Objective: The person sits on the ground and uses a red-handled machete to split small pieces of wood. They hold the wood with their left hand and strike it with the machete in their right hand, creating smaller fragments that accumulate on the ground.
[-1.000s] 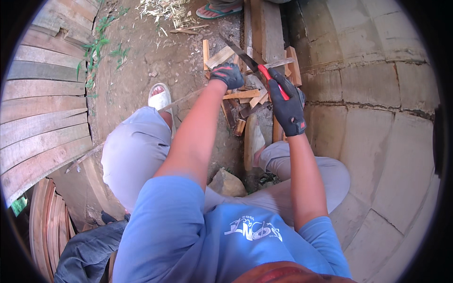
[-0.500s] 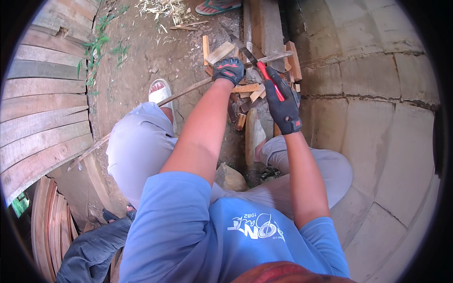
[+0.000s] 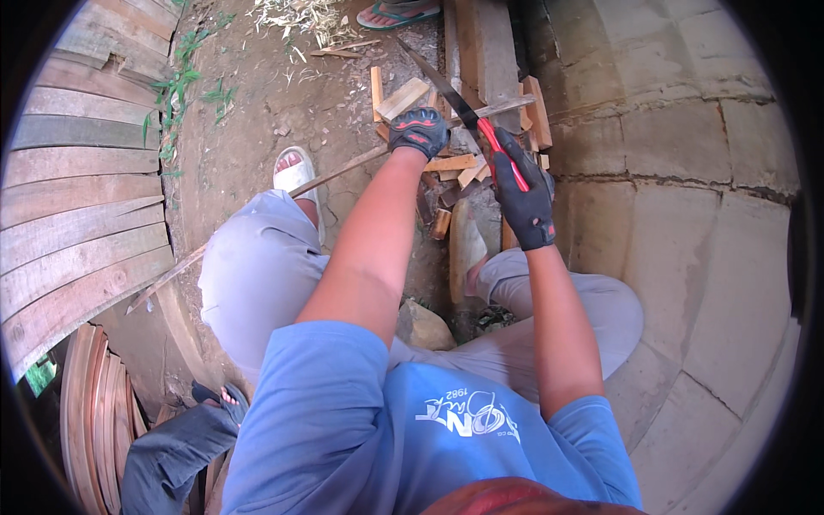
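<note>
Clock positions are taken on the whole view. Obscured items, left to right: near 7 to 8 o'clock, another person's dark trouser leg (image 3: 167,455) is cut by the lower edge. The strip (image 3: 343,169), long, thin and wooden, is covered partway by the wearer's knee (image 3: 257,249) and again by the left hand (image 3: 419,133). At 12 o'clock, a sandalled foot (image 3: 399,14) is cut by the upper edge. The left hand, gloved, is clamped on the strip, its underside out of sight. The right hand (image 3: 524,202), gloved, at 2 o'clock, is closed round the red handle of the saw (image 3: 457,103). The hands are apart. Whether the saw's teeth touch the strip cannot be determined. The strip's long axis runs from 8 to 2 o'clock. The saw, between 12 and 1 o'clock, lies across that line, tip toward 11, handle toward 5. Surroundings, left to right: weathered plank fence (image 3: 86,189), 9 to 10 o'clock; stacked boards (image 3: 90,421), 8; bare earth (image 3: 257,112) with pale shavings (image 3: 296,26), 11; scattered offcuts (image 3: 403,99), 12 to 1; a beam (image 3: 498,51), 12 to 1; block wall (image 3: 687,154), stained and cracked, 2 to 4.
</note>
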A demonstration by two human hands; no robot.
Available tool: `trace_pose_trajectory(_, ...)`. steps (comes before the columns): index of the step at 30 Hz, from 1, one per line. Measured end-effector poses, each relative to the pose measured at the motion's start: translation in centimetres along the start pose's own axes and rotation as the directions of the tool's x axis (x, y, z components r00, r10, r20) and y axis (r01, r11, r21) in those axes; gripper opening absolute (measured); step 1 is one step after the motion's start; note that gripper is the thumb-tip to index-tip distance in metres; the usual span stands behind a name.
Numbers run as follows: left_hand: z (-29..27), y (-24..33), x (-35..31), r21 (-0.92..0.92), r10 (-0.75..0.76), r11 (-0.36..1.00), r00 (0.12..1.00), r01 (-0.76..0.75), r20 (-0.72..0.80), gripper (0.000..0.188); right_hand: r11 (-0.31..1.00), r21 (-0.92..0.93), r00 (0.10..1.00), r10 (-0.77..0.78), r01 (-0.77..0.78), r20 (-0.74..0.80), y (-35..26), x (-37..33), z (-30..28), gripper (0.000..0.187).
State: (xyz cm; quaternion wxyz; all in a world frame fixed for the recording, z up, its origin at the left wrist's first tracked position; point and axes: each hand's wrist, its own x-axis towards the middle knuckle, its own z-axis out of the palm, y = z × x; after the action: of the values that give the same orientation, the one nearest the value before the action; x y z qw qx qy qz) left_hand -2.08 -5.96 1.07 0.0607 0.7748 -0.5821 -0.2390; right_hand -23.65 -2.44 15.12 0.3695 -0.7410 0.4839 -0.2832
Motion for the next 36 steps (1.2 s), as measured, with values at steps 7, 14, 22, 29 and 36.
trace_pose_trajectory(7,0.2,0.7,-0.3,0.026,-0.003,1.000,0.988,0.007,-0.153,0.048,0.989,-0.071,0.990,0.137,-0.133,0.046,-0.8,-2.0,-1.1,0.041)
trace_pose_trajectory(14,-1.4,-1.1,2.6,0.090,0.083,0.992,0.994,-0.090,0.075,0.066,0.924,-0.172,0.936,0.351,-0.341,0.028,-7.0,-10.8,-9.6,0.040)
trace_pose_trajectory(22,-3.2,0.2,2.7,0.027,0.044,0.998,0.970,-0.052,0.238,0.079,0.927,-0.113,0.934,0.356,-0.358,-0.040,-7.1,-11.2,-9.6,0.040)
trace_pose_trajectory(29,-3.2,0.3,2.5,0.020,0.055,0.998,0.976,-0.061,0.211,0.071,0.912,0.023,0.901,0.409,-0.410,-0.143,-9.8,-9.5,-9.2,0.039)
trace_pose_trajectory(36,-0.4,1.4,-0.3,0.046,0.102,0.994,0.991,-0.099,-0.090,0.045,0.915,-0.162,0.926,0.349,-0.370,-0.142,-14.0,-7.4,-11.1,0.039)
